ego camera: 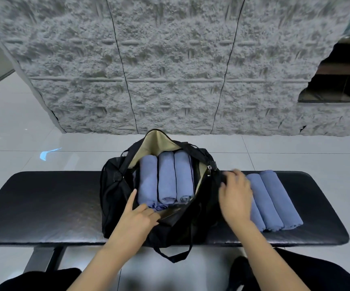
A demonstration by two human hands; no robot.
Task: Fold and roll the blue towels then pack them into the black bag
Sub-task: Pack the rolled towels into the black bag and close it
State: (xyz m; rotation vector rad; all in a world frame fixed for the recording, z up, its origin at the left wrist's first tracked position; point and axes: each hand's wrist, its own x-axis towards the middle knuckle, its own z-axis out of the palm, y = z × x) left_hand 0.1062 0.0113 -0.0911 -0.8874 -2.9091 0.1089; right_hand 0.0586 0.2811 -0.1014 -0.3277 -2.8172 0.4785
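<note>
In the head view, the black bag (115,196) sits open in the middle of the dark bench (43,202), right in front of the person. Three rolled blue towels (166,179) lie side by side in the bag. Their long sides point away from the person, and their round ends face near. More rolled ends peek out under them, but I cannot count those. More towel rolls (275,200) wait on the bench just to the right of the bag, and they point the same way. Two show well. A third is mostly hidden under the right hand (236,198). That hand is much nearer to these rolls than the other hand is, and the bag is just to its left. So I think a roll only has to go a short way left and can stay turned the same way. The right hand is spread wide, palm down, over the nearest roll. It is blurry, so I cannot tell if it touches the roll yet. The left hand (136,217) is at the near edge of the bag. Its fingers are curled there and seem to hold the edge open, with one finger straight up beside the left towel. The inside bottom of the bag is hidden.
</note>
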